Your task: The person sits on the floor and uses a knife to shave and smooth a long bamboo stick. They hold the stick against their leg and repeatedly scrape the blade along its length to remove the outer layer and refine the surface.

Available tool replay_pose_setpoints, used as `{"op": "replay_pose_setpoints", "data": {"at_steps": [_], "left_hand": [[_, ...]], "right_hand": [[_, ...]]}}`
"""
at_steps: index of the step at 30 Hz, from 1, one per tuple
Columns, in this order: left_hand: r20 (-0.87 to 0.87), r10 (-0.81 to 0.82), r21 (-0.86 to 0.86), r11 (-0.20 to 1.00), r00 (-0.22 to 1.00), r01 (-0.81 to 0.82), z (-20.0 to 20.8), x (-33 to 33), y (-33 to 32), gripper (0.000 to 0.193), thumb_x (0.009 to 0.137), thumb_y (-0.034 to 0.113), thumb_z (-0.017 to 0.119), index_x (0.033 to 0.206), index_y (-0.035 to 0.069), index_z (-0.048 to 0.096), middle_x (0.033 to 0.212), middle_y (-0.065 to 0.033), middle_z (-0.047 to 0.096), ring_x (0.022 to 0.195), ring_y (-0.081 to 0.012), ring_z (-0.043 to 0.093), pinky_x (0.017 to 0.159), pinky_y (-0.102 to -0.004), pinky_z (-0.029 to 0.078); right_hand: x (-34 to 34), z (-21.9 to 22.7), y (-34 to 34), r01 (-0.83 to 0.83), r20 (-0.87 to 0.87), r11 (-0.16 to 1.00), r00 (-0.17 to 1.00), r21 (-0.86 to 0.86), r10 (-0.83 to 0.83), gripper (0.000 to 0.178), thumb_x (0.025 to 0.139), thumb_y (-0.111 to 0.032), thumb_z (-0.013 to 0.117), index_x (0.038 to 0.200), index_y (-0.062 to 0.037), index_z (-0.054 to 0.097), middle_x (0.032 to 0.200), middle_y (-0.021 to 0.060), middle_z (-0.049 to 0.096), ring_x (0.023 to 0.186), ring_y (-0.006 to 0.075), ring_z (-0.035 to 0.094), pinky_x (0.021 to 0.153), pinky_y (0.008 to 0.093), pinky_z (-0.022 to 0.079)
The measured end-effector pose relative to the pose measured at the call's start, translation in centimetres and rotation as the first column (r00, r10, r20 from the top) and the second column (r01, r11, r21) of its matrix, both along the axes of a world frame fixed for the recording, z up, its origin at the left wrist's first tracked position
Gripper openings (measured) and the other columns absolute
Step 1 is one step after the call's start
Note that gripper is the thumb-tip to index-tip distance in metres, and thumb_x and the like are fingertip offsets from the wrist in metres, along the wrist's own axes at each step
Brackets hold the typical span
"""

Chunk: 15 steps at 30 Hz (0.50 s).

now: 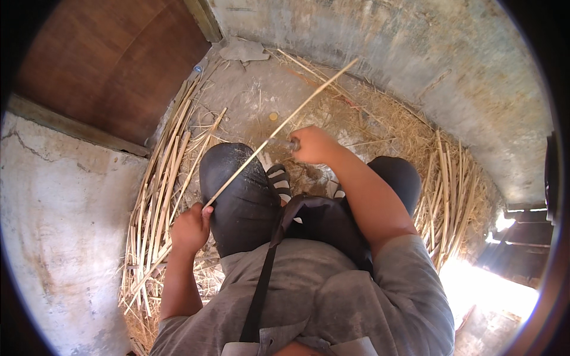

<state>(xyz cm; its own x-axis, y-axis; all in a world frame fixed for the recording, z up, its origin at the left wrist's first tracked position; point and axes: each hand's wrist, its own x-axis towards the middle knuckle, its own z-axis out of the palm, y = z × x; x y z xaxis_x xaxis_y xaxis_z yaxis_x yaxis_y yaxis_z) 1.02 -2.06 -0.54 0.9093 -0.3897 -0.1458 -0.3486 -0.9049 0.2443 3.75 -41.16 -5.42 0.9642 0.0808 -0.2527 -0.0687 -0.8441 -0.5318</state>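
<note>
A long, pale bamboo or cane stick (pixel 237 173) slants from the lower left up to the far right, across my bent left knee. My left hand (pixel 190 227) is closed around its near end, just beside that knee. Closed in a fist, my right hand (pixel 317 145) grips what looks like a small knife (pixel 292 144), held between my knees. The knife's greyish blade, somewhat blurred, meets the stick near its middle. Most of the handle is hidden inside my fingers.
Bundled pale sticks (pixel 155 196) lie along the left wall, and another bundle (pixel 446 196) lies at the right. Straw-like shavings (pixel 380 118) litter the floor towards the far wall. A brown panel (pixel 113 65) stands at the far left. Bright light enters at the lower right.
</note>
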Motion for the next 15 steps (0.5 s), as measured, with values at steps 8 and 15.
{"op": "replay_pose_setpoints", "data": {"at_steps": [8,15], "left_hand": [[-0.044,0.005,0.013,1.000,0.999,-0.004,0.6,0.2,-0.2,0.044,0.107,0.041,0.049,0.089,0.001,0.058,0.075,-0.0285,0.064,0.076,-0.0523,0.063,0.065,-0.0585,0.047],[-0.033,0.001,0.127,0.992,0.999,0.003,1.4,0.4,-0.8,0.047,0.106,0.046,0.047,0.092,0.003,0.059,0.082,-0.0249,0.068,0.078,-0.0489,0.066,0.068,-0.0585,0.050]], "right_hand": [[-0.6,1.4,1.7,0.026,0.054,0.999,0.998,-0.033,-0.024,0.042,0.075,-0.022,0.066,0.113,-0.0047,0.072,0.108,0.0208,0.073,0.104,0.0416,0.068,0.092,0.0473,0.056],[1.3,-3.1,-4.3,0.239,0.002,0.970,0.971,0.049,-0.239,0.042,0.075,-0.022,0.065,0.111,-0.0025,0.072,0.109,0.0234,0.072,0.103,0.0422,0.068,0.092,0.0467,0.056]]}}
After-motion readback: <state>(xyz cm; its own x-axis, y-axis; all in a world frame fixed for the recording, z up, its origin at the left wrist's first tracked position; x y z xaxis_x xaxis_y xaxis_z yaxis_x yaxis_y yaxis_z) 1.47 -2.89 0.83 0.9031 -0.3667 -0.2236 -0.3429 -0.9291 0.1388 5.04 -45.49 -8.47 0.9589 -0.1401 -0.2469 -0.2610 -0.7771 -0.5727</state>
